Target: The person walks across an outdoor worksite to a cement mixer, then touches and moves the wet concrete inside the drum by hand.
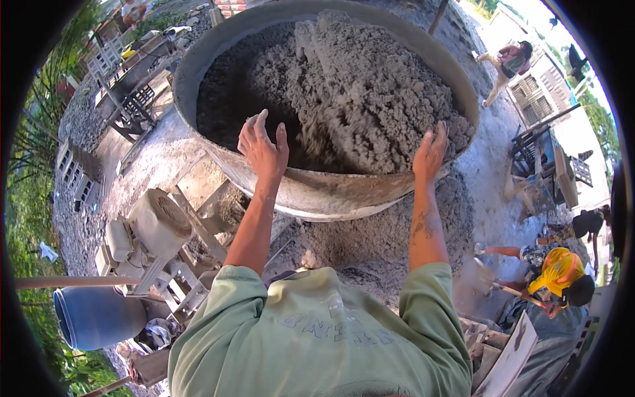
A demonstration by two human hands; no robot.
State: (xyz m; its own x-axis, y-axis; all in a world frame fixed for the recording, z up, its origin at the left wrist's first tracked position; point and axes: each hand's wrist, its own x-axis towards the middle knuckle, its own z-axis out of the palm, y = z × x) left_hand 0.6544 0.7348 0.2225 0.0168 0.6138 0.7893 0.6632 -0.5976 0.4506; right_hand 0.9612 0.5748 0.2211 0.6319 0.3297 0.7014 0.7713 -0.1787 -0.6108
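Note:
A wide round mixing pan (317,192) stands before me, holding a heap of grey, crumbly mortar mix (370,86). Darker mix lies lower on the left, and part of the heap is smeared by motion. My left hand (263,149) is over the near rim, palm inward, thumb apart from the slightly bent fingers, with nothing in it. At the near right rim my right hand (431,152) is raised with fingers extended, some overlapping; nothing shows in its grasp. Whether either hand touches the rim I cannot tell.
An engine-like machine (159,221) and a blue barrel (99,317) stand at the left. A person in a yellow top (559,271) holds a long-handled tool at the right. Another person (509,66) walks at the far right. Wooden boards (506,357) lie at the lower right.

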